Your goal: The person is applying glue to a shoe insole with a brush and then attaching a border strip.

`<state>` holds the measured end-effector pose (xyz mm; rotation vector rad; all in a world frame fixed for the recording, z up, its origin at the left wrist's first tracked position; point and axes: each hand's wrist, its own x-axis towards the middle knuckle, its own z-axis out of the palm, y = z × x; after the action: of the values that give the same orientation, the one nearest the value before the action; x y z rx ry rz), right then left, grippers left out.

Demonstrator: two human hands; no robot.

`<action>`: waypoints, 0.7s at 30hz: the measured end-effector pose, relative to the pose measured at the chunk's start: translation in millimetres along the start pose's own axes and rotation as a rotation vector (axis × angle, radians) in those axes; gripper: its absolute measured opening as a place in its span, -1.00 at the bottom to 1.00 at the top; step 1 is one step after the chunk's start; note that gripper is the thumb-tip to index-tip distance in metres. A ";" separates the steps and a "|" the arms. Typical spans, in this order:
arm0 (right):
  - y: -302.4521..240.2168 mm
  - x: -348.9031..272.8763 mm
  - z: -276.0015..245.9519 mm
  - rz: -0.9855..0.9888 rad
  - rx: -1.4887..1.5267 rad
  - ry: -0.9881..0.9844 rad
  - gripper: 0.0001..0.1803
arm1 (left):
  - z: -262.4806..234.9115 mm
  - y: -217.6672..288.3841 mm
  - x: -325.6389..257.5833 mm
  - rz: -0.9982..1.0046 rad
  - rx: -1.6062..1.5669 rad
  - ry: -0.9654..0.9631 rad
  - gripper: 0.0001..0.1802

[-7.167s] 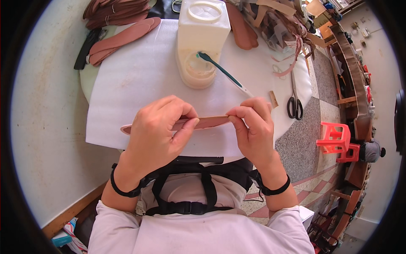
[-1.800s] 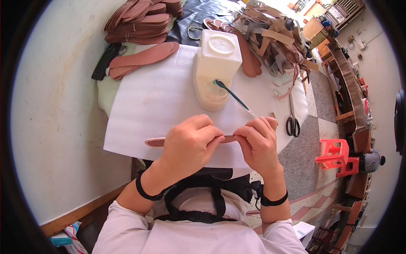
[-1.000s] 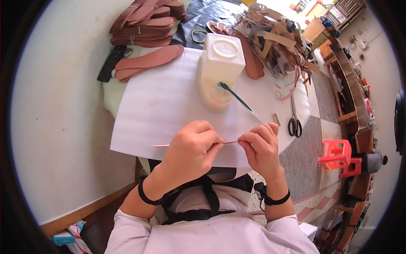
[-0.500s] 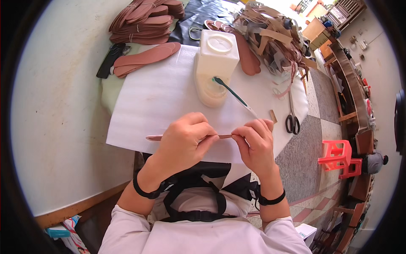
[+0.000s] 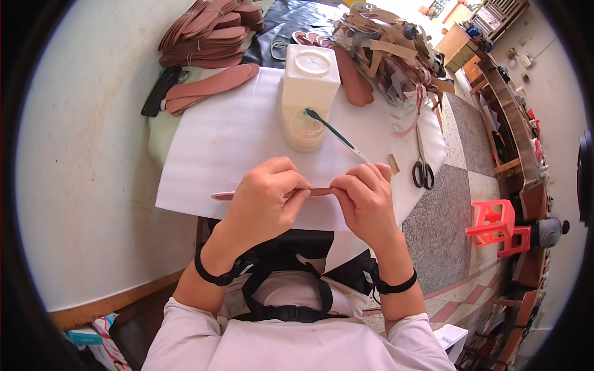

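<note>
A reddish-brown insole (image 5: 321,191), seen nearly edge-on, stretches between my two hands just above the white sheet's near part. My left hand (image 5: 266,195) pinches it between thumb and fingers, and its pale-edged rounded end pokes out to the left behind the hand. At its right end, my right hand (image 5: 366,196) grips the edge with thumb and fingertips. Beyond the hands stands a whitish plastic container (image 5: 309,80) with a cut-out front holding a cloudy, pale substance. A dark green and white brush (image 5: 334,133) leans out of that opening toward my right hand.
White foam sheet (image 5: 210,154) covers the table. Loose insoles (image 5: 213,86) and bundled stacks (image 5: 204,40) sit at far left, a heap of scrap strips (image 5: 390,52) at far right. Black-handled scissors (image 5: 423,174) lie near the right edge. Red stools (image 5: 492,221) stand on the floor.
Both hands and the insole appear slightly farther up and left in the picture, along with the container and scissors. The pinch of both hands stays much the same.
</note>
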<state>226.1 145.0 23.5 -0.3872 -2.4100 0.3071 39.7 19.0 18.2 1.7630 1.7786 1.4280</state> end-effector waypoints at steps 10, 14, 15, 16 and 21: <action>-8.6 11.0 7.3 -0.085 -0.009 -0.041 -0.86 | -0.7 -0.3 1.3 -0.021 0.010 -0.018 -0.88; -10.9 13.7 12.6 -0.091 -0.039 -0.059 -0.88 | -0.5 -3.2 2.5 -0.023 0.021 -0.019 -0.87; -11.0 14.8 11.8 -0.080 -0.051 -0.069 -0.89 | -0.8 -3.4 3.2 -0.022 0.025 -0.022 -0.87; -8.9 16.0 9.0 -0.071 -0.032 -0.076 -0.88 | -1.1 -2.6 3.4 -0.031 0.023 -0.024 -0.87; 12.9 10.9 -6.7 0.020 0.041 -0.093 -0.82 | -6.0 -0.6 7.8 -0.024 0.027 -0.041 -0.86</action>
<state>225.0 161.6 30.8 -0.3869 -2.4881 0.3909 33.0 23.2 24.0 1.7652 1.7995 1.3548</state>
